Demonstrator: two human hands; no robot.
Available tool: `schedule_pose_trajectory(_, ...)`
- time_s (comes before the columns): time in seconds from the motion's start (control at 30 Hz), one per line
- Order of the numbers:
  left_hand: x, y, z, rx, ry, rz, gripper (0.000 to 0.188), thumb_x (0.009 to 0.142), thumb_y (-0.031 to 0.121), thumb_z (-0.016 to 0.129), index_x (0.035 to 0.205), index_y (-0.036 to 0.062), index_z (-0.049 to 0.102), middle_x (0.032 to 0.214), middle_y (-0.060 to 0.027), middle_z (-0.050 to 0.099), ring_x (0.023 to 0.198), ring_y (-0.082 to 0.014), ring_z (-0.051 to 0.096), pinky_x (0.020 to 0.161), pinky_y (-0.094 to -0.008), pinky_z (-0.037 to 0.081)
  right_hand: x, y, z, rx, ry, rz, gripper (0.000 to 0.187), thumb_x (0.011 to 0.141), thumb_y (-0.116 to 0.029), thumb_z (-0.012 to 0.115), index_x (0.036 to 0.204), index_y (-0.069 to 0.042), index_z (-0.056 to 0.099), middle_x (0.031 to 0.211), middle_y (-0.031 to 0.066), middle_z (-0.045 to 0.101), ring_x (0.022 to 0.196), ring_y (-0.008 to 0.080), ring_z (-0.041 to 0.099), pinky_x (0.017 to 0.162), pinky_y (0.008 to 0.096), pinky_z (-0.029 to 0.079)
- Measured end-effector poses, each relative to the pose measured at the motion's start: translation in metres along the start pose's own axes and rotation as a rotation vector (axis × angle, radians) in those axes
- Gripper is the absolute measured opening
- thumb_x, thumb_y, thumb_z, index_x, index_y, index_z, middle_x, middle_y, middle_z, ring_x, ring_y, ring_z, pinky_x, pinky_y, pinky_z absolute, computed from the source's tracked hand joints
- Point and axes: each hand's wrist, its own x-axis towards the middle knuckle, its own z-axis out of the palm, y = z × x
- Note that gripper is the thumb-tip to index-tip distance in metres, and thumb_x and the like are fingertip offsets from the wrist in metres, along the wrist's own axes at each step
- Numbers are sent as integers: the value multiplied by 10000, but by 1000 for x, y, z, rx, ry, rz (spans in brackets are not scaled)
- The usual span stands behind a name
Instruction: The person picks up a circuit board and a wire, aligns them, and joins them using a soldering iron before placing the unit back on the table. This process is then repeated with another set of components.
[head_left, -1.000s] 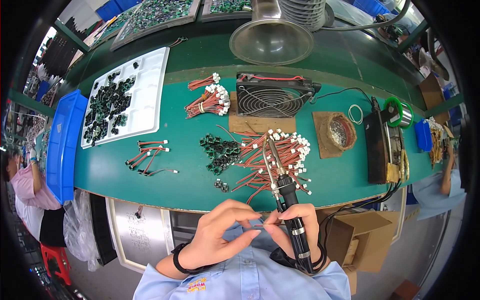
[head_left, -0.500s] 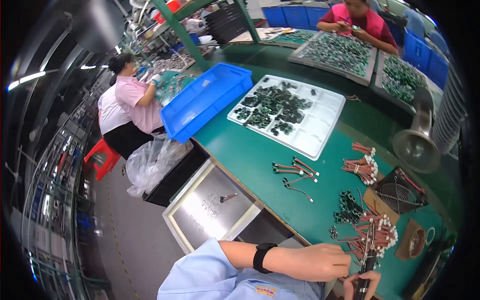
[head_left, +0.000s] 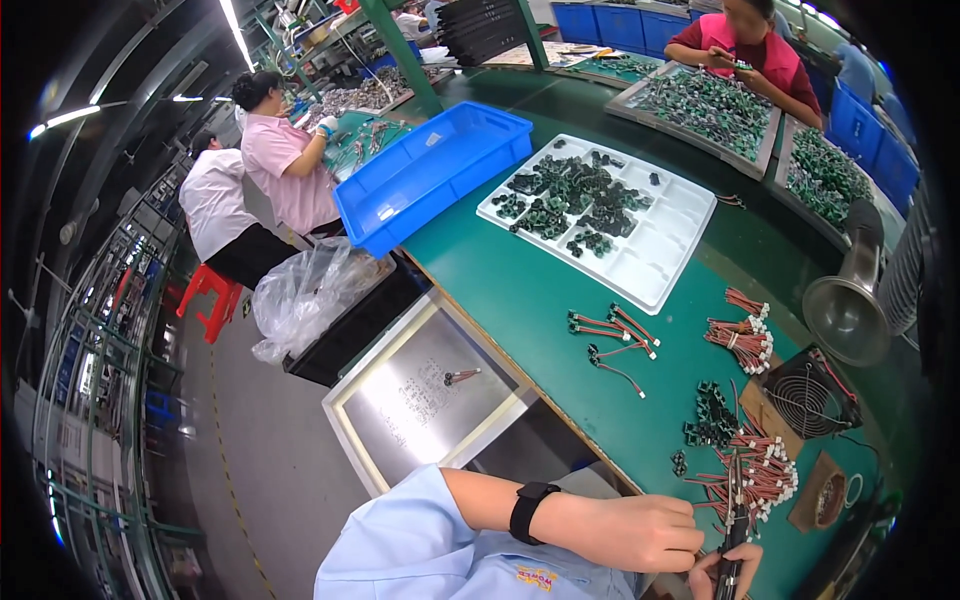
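Taking the clock from the middle of the view: at five, left hand [head_left: 655, 535], knuckles uppermost, fingers curled under with tips hidden. Cannot tell how tight a grip, nor whether around anything. At half past four, right hand [head_left: 742, 563], cut off by the lower edge, palm out of sight, grip closed around the slim black handle of the iron [head_left: 737, 500]. Can follow the iron up toward twelve, with its tip lost against the wires [head_left: 770, 475] at four; cannot tell whether touching or above. Wires thin, reddish, ending in small white plugs, too tangled to count. Toward half past ten from these, a heap of black parts [head_left: 712, 415], too small to tell apart.

At half past three, a square black fan [head_left: 805, 397] behind a round wire guard; at four, a rough brownish dish [head_left: 830, 500], contents dim. Beyond, dark lens rim over the end of the smooth green counter [head_left: 540, 320]. At three, a dull metal hood [head_left: 845, 320], funnel-shaped. Toward two, a thin white tray [head_left: 680, 250] with compartments, partly hidden under dark pieces. At nine, a clear, crumpled bag [head_left: 300, 305].
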Motion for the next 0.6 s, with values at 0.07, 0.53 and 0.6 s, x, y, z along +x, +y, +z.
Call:
schedule_pose_trajectory(0.07, 1, -9, 1, -26, 11, 15, 130, 658, 96, 558, 681, 39, 444, 705, -64, 420, 649, -210, 483, 632, -306, 395, 4, 6, -2, 11, -7, -5, 344, 748, -32, 687, 1000, -47, 454, 826, 62, 490, 679, 124, 500, 623, 237, 419)
schedule_pose_trajectory(0.53, 34, -90, 70, 3, -164, -27, 212, 638, 60, 663, 847, 30, 649, 795, -56, 617, 666, -194, 586, 620, -300, 490, 62, 73, -80, 24, -158, 154, 376, 754, 42, 694, 1002, -43, 424, 765, 96, 622, 700, 111, 593, 632, 242, 479)
schedule_pose_trajectory(0.6, 33, -97, 82, -58, -152, -46, 224, 626, 53, 676, 847, 33, 652, 796, -55, 617, 662, -197, 583, 612, -302, 487, 64, 78, -85, 44, -164, 139, 360, 767, 35, 691, 998, -43, 427, 778, 100, 630, 718, 115, 605, 645, 248, 489)
